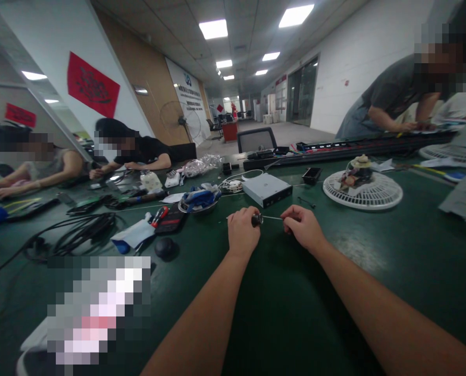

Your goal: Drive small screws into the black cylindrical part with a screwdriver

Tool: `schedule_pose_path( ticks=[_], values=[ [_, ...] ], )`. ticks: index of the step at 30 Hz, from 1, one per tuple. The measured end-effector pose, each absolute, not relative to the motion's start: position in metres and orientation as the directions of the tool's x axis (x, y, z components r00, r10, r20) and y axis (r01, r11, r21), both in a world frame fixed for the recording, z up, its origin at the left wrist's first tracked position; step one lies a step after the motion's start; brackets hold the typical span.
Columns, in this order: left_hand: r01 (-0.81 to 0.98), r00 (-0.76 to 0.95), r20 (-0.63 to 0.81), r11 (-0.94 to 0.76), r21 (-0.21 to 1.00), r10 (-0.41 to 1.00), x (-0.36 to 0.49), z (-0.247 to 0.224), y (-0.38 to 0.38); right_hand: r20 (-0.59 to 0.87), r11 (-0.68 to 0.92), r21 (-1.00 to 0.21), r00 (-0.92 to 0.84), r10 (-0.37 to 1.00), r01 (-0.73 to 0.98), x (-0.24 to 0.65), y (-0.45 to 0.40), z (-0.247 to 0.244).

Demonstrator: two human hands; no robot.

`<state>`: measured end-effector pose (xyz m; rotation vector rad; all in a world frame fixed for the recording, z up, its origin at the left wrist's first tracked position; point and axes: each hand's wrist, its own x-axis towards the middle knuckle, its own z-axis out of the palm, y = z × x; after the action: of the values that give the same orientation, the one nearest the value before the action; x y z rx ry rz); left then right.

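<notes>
Over the green counter [279,313], near its middle, both hands are close to each other w/ a small gap between. L. hand [243,230] has the fingers curled closed around a small dark piece [257,220]. It looks round and short, black or v. dark, w/ a shiny ring-like edge; finer details are too small to tell. From it goes a thin strand [272,218], pale, straight and almost horizontal, to R. hand [300,227], whose fingers are pinched together on its other end. If the strand is stiff or soft, one cannot tell. Just beyond the hands lies a flat box [267,189], light grey on top w/ a small round mark, dark at its front side. To the right is a white round grille [361,190], w/ brownish parts on it; to the left, a black ball-like thing [165,248].
</notes>
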<state>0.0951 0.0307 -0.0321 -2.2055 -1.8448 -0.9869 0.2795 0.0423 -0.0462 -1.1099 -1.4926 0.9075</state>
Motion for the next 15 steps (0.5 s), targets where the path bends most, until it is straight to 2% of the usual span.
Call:
schedule_pose_path(
  ticks=[4,7,10,15],
  values=[
    [0.917,0.031,0.507,-0.226,0.328,0.862,0.0958,-0.0302,0.0293,0.277,0.277,-0.925,-0.040,0.960,0.258,0.2791,0.0432,-0.0488],
    [0.920,0.011,0.497,-0.204,0.335,0.867,0.0956,-0.0295,0.0293,0.257,0.270,-0.944,-0.093,0.962,0.189,0.2798,0.0429,-0.0481],
    [0.913,0.034,0.503,-0.231,0.335,0.864,0.0949,-0.0305,0.0304,0.264,0.271,-0.955,-0.074,0.962,0.119,0.2806,0.0439,-0.0472],
    [0.897,0.079,0.541,-0.296,0.327,0.837,0.0938,-0.0337,0.0321,0.284,0.278,-0.933,-0.006,0.959,0.228,0.2799,0.0447,-0.0480]
  ],
)
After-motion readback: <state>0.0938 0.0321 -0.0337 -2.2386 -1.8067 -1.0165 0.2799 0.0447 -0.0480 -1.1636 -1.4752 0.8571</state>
